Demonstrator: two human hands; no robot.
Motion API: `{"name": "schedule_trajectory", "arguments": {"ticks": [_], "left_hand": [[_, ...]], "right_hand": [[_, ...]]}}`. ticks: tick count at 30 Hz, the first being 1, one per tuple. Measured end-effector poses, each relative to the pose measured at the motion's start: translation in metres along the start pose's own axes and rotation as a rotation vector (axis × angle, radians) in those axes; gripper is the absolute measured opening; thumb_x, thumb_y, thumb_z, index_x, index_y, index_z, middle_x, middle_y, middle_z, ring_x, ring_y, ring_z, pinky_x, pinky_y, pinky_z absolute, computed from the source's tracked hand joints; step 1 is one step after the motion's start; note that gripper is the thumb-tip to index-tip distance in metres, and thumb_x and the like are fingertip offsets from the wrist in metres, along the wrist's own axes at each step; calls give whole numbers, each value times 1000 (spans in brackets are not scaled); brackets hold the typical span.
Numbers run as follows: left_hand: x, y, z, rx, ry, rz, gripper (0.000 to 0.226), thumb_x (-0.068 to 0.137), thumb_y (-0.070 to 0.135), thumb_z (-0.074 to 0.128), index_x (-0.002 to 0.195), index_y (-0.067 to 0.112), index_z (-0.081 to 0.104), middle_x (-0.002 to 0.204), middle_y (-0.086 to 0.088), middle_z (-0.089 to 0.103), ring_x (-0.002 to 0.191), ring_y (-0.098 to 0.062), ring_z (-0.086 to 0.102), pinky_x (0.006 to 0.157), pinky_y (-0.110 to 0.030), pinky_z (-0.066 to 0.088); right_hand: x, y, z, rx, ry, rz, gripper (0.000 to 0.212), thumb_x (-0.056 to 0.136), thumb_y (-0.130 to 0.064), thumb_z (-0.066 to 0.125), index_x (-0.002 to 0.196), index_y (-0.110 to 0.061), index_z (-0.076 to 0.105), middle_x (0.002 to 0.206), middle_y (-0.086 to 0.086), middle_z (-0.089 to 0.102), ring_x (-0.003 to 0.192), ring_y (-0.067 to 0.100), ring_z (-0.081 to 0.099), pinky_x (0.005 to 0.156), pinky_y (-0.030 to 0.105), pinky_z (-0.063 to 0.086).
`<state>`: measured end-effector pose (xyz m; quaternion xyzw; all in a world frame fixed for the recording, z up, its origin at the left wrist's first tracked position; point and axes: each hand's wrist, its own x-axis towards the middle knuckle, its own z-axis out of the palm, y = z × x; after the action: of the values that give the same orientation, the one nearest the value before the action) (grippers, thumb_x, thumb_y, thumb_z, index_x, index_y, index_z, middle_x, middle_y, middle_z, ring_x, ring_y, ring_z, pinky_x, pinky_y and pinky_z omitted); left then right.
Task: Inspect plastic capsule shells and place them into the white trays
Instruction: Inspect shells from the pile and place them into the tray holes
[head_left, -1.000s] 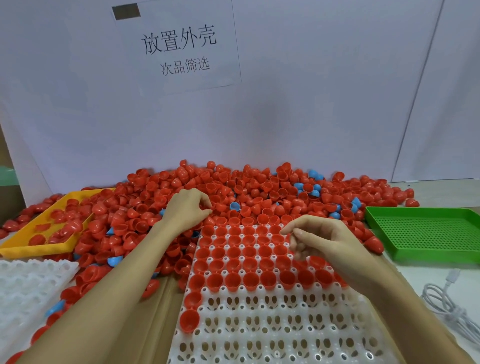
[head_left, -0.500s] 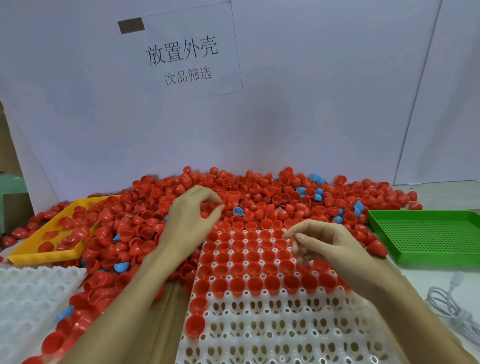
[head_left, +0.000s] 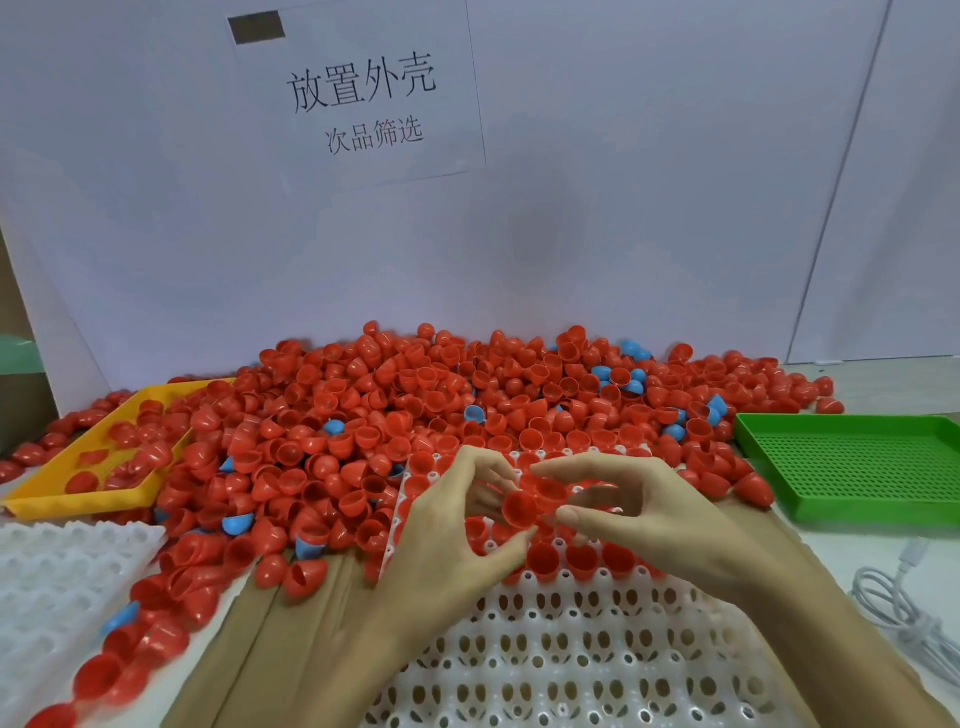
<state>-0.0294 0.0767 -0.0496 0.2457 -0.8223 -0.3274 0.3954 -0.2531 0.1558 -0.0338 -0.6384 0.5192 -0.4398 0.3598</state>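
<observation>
Red capsule shell (head_left: 522, 508), thin plastic, pinched between both hands over the white tray (head_left: 571, 649); left hand (head_left: 447, 535) takes it thumb-and-fingers, right hand (head_left: 639, 512) grips its far side, fingers curled. I judge it light, stiff, slippery: hold at the rim. Behind the tray, the loose shell pile (head_left: 441, 405); right of the tray, a green tray (head_left: 857, 467); left, a yellow tray (head_left: 78, 499).

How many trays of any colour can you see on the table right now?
4: a yellow tray far left, a green tray far right, one white tray under the hands, another white tray at lower left. The shell pile could hide more.
</observation>
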Motion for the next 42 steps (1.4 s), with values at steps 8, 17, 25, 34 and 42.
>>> {"name": "schedule_trajectory", "arguments": {"ticks": [8, 17, 25, 34, 42], "left_hand": [[2, 6, -4, -344, 59, -179, 31, 87, 21, 83, 114, 26, 69, 108, 5, 77, 104, -14, 74, 91, -21, 57], [2, -2, -5, -750, -128, -460, 37, 100, 28, 68, 135, 18, 60, 113, -19, 77, 100, -31, 75, 89, -32, 61], [5, -12, -1, -845, -141, -620, 32, 110, 20, 48, 115, 0, 73, 82, -11, 66, 68, -16, 62, 60, -23, 52], [3, -5, -5, -534, -219, -508, 58, 107, 55, 46, 97, 5, 74, 65, -11, 64, 46, -15, 51, 46, -20, 41], [2, -5, -3, -476, -319, -340, 44, 105, 52, 53, 104, 13, 73, 74, -14, 75, 47, -16, 61, 45, -18, 45]], "right_hand": [[0, -1, 3, 65, 57, 16, 29, 89, -31, 86, 114, -26, 73, 114, 2, 75, 99, 23, 75, 84, 31, 60], [-3, -8, 7, 104, 54, -45, 21, 106, -22, 60, 115, -22, 79, 111, 4, 78, 97, 23, 77, 86, 31, 61], [-2, -10, 11, 14, 79, -128, 23, 102, -10, 68, 117, -26, 77, 114, 1, 76, 88, 26, 76, 78, 29, 60], [-3, -4, 21, -108, 30, -93, 35, 99, -24, 72, 130, -40, 67, 104, -6, 72, 78, 18, 72, 74, 31, 62], [-1, 2, 23, -124, 92, -110, 13, 97, -17, 76, 106, -25, 73, 98, -3, 77, 77, 22, 77, 68, 35, 63]]}}
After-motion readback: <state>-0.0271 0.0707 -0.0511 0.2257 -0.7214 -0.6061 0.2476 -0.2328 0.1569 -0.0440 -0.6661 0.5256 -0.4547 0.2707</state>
